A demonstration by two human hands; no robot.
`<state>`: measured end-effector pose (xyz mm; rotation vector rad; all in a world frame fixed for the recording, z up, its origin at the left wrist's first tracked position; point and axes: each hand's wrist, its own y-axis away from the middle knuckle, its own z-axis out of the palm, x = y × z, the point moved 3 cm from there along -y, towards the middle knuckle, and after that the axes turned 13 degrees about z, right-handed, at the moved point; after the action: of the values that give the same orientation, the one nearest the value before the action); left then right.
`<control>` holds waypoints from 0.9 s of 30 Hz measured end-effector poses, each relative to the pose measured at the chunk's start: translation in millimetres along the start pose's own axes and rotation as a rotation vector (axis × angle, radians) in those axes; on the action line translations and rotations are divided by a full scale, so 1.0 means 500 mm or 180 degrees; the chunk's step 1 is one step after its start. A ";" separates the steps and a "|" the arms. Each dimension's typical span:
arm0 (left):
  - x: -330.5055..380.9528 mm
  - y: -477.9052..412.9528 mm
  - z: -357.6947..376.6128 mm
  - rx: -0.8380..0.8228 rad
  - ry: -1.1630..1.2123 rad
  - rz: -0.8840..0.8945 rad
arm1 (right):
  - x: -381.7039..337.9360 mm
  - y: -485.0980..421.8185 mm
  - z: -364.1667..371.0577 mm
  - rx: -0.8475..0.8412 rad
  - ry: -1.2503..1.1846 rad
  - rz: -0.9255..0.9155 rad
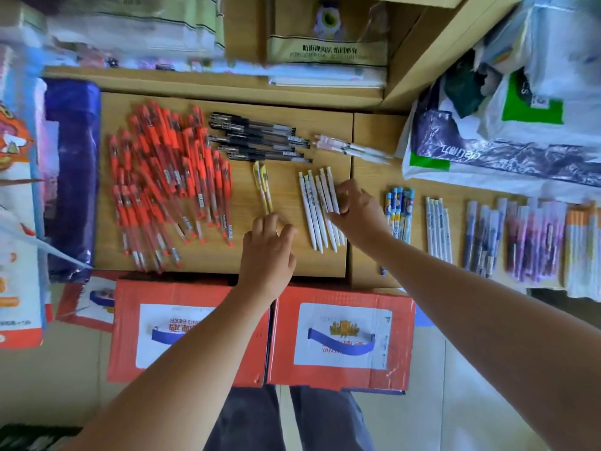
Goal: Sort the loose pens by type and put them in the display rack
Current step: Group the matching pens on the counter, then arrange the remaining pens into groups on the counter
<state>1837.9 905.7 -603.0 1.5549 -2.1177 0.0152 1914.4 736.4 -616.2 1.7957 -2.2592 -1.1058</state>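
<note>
Loose pens lie in groups on a wooden board: a big heap of red pens, black pens, two yellow pens, a row of white pens and clear pink-capped pens. My right hand pinches the rightmost white pens between thumb and fingertips. My left hand rests with loosely curled fingers at the near ends of the yellow pens; whether it holds them I cannot tell. No display rack is recognisable.
More sorted groups lie to the right: blue patterned pens, thin white pens, purple and orange packs. Two red cartons stand in front of me. A plastic bag sits at the right and a purple packet at the left.
</note>
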 end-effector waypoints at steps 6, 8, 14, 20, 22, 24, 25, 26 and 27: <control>-0.008 0.005 -0.001 0.0028 0.0066 0.0096 | 0.004 0.018 0.022 -0.0024 0.0041 -0.0174; -0.011 0.008 -0.002 0.0038 0.0124 0.0126 | 0.001 0.020 0.022 -0.0059 0.0041 -0.0199; -0.043 0.022 -0.031 0.0490 0.0315 0.0105 | -0.028 0.012 0.002 0.0137 -0.0060 -0.0228; -0.128 0.049 -0.083 0.0947 0.0083 -0.0228 | -0.128 0.008 0.017 0.0138 -0.0283 -0.0410; -0.165 0.062 -0.093 0.0950 -0.0031 -0.0426 | -0.170 0.011 0.034 0.0115 -0.0417 -0.0510; -0.203 0.079 -0.103 0.0938 -0.0179 -0.0718 | -0.217 0.016 0.056 0.0034 -0.0502 -0.0684; -0.223 0.089 -0.107 0.0962 -0.0252 -0.0907 | -0.239 0.018 0.070 -0.0022 -0.0531 -0.0739; -0.241 0.099 -0.110 0.0995 -0.0303 -0.1096 | -0.260 0.019 0.084 -0.0076 -0.0568 -0.0761; -0.258 0.109 -0.113 0.1003 -0.0325 -0.1265 | -0.279 0.020 0.098 -0.0112 -0.0580 -0.0753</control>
<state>1838.9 1056.0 -590.6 2.1832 -1.9103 0.1404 1929.2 882.2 -594.3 2.0686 -2.1431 -1.3920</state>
